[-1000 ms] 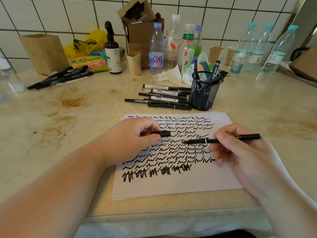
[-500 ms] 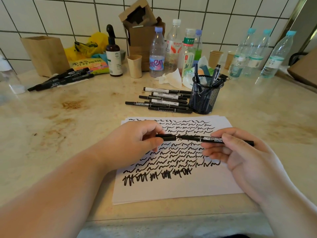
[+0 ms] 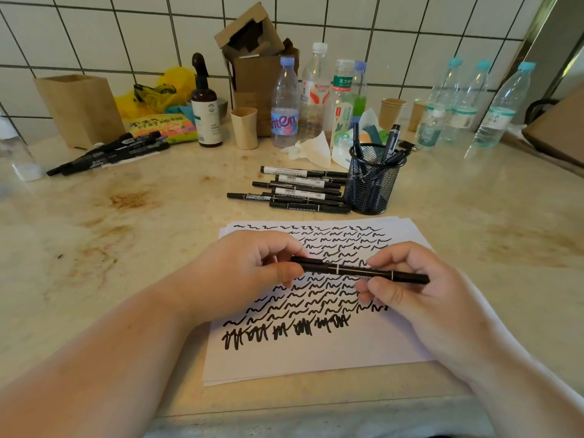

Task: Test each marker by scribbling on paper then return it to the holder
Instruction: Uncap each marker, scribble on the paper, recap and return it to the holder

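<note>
Left hand [image 3: 249,273] pinches the cap end and right hand [image 3: 407,286] grips the barrel of the slim black plastic marker [image 3: 357,270]. Push the cap squarely until seated, I'd say, then drop it into the dark wire-mesh holder [image 3: 373,184]

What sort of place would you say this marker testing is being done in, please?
Probably a kitchen or pantry counter used as a makeshift desk: a white tiled wall, a stained stone countertop, and drink bottles and paper cups along the back.

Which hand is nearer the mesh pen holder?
Right. The right hand grips the marker just below the mesh holder; the left hand sits farther left.
</note>
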